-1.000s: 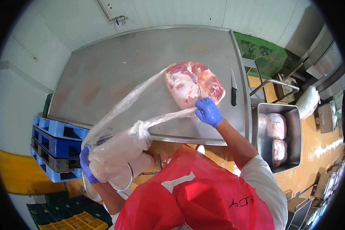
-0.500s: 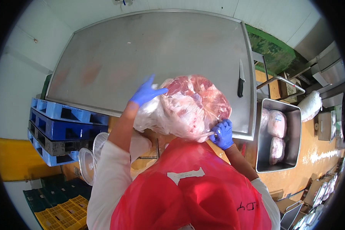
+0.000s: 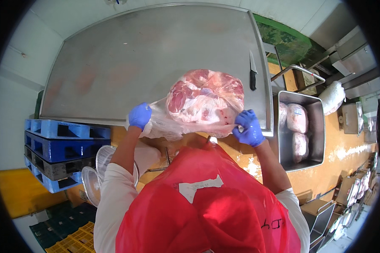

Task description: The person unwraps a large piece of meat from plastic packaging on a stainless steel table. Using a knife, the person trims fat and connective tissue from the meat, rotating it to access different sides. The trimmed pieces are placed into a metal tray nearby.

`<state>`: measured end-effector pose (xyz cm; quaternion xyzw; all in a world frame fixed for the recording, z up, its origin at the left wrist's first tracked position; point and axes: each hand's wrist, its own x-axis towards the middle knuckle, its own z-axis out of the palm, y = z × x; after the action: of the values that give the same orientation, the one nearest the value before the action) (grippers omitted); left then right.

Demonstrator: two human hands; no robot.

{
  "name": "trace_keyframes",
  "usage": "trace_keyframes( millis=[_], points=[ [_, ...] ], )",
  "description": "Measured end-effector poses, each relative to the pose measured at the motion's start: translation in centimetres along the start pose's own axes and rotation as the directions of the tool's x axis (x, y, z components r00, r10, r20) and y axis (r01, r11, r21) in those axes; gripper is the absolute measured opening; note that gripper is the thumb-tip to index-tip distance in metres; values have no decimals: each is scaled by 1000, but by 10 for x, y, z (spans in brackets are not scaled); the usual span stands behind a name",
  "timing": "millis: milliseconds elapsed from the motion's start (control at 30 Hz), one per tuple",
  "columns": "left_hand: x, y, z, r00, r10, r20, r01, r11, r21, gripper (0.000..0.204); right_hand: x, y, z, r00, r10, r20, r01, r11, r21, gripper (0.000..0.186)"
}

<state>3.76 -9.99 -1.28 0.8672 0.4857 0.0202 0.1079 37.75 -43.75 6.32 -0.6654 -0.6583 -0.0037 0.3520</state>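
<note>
A large lump of raw meat (image 3: 204, 95), pink with white fat, rests near the front edge of the steel table (image 3: 156, 50). Clear plastic wrap (image 3: 169, 124) hangs loose from its near side and over the edge. My left hand (image 3: 140, 116), in a blue glove, is closed on the wrap left of the meat. At the meat's near right corner my right hand (image 3: 249, 127), also gloved in blue, grips the other side of the wrap. The film is stretched between both hands. A black-handled knife (image 3: 253, 78) lies to the right of the meat, blade pointing away.
A deep steel tub (image 3: 285, 158) with wrapped meat pieces stands right of the table. Blue and grey pallets (image 3: 63, 147) are stacked at the left. Clear round plastic containers (image 3: 90, 185) stand below the front edge. Yellow crates (image 3: 78, 238) are at the lower left.
My left hand has come off the meat's top, moved left and nearer, and closed on the wrap. The wrap is now spread along the near side, exposing more meat.
</note>
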Motion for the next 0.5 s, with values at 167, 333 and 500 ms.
trace_keyframes(
  millis=[167, 333, 500],
  points=[
    [-14, -25, 27, 995, -62, -75, 59, 997, -50, 30, -1, 17, -18, 891, 436, 127, -450, 807, 384, 13],
    [-33, -16, 22, 994, -59, -97, 34, 970, -239, 22, 38, 34, 2, 972, 225, 72, -217, 971, -104, 16],
    [-26, -8, 22, 953, 121, -278, -206, 930, -303, 20, 118, 45, 64, 987, -150, 53, 155, 983, -98, 32]
  ],
)
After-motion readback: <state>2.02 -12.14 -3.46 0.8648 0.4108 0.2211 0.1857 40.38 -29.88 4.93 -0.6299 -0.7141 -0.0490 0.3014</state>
